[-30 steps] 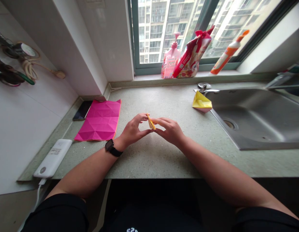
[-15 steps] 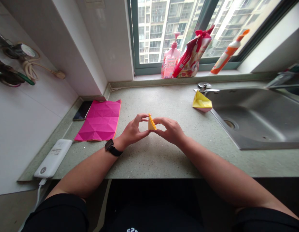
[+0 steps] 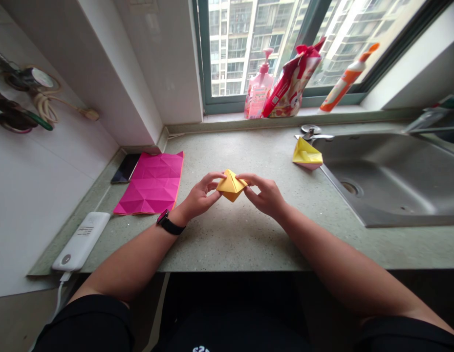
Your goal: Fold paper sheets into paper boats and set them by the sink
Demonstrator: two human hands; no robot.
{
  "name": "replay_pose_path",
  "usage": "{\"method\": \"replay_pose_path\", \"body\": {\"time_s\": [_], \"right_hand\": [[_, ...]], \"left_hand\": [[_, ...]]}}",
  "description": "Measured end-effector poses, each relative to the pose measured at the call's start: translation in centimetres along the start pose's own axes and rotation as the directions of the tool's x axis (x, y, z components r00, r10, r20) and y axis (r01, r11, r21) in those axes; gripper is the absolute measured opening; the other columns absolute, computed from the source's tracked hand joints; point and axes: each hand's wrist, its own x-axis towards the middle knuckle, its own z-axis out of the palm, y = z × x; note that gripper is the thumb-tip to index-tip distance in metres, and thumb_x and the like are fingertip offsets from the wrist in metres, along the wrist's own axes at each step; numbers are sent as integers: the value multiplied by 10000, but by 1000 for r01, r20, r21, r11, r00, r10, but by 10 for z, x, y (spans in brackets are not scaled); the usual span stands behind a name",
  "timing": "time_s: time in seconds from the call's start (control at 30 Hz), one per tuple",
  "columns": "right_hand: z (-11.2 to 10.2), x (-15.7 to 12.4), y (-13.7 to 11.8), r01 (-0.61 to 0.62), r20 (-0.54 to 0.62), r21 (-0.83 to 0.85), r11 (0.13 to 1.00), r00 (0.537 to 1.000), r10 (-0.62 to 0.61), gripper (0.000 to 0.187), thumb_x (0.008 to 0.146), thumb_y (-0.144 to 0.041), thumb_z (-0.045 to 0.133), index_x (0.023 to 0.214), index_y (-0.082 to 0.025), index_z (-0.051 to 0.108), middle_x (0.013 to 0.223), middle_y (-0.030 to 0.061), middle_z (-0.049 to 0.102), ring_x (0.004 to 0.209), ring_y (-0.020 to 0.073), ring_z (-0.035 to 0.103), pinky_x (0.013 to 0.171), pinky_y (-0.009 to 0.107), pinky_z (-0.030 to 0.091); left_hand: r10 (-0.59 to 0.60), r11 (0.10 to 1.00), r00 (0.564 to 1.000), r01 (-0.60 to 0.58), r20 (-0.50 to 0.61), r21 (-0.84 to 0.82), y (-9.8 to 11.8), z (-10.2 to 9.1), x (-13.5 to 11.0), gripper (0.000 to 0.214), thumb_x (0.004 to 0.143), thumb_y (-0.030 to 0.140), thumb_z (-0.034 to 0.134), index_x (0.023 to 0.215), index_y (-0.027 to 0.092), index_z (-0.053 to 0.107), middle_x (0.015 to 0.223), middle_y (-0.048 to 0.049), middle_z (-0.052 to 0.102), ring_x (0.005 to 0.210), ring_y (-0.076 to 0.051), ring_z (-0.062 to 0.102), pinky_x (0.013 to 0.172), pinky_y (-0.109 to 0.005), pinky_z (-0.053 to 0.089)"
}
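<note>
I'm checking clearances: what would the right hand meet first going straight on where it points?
The folded yellow paper, which the right hand touches; past that, the left hand seems next in line, though depth is hard to judge.

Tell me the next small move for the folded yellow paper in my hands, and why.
Perhaps ease the sides of the folded yellow paper slightly apart: your left hand and right hand hold opposite sides, and a seam shows on its upper face.
</note>
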Motion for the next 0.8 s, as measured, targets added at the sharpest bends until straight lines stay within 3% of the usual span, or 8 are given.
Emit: {"method": "replay_pose_path", "body": {"time_s": [0.17, 0.43, 0.67, 0.8], "right_hand": [[-3, 3, 2, -108, 8, 180, 978, 994, 108, 269, 1013, -223, 591, 1186, -267, 792, 1088, 44, 845, 936, 208, 794, 816, 361, 643], [-3, 2, 8, -223, 91, 417, 881, 975, 203, 192, 1003, -290, 658, 1119, -258, 809, 1077, 57, 840, 993, 224, 793, 890, 383, 646], [0, 5, 4, -300, 150, 353, 886, 953, 263, 225, 987, -459, 718, 1031, -252, 792, 1030, 53, 833, 983, 246, 792, 939, 419, 632], [7, 5, 7, -304, 150, 209, 930, 949, 276, 267, 988, -430, 704, 1187, -272, 788, 1145, 58, 839, 1023, 251, 796, 980, 447, 621]], "left_hand": [[-4, 999, 998, 6, -59, 46, -4, -4, 2, 312, 1018, 348, 720, 1311, 246, 686, 1393, -120, 718, 1303, -271, 714, 1122, -459, 602], [-75, 997, 996, 75, -52, -1, 4, -7, 2, 302, 983, 319, 714, 1262, 204, 739, 1320, -122, 762, 1276, -286, 721, 1130, -459, 580], [-78, 974, 984, 109, -159, 197, 3, -4, 4, 308, 974, 327, 746, 1258, 210, 731, 1260, -101, 773, 1150, -243, 739, 1067, -401, 586], [-83, 923, 985, 133, -149, 362, 3, -1, 5, 332, 998, 258, 684, 1325, 213, 722, 1287, -91, 777, 1131, -231, 744, 1086, -405, 578]]}}
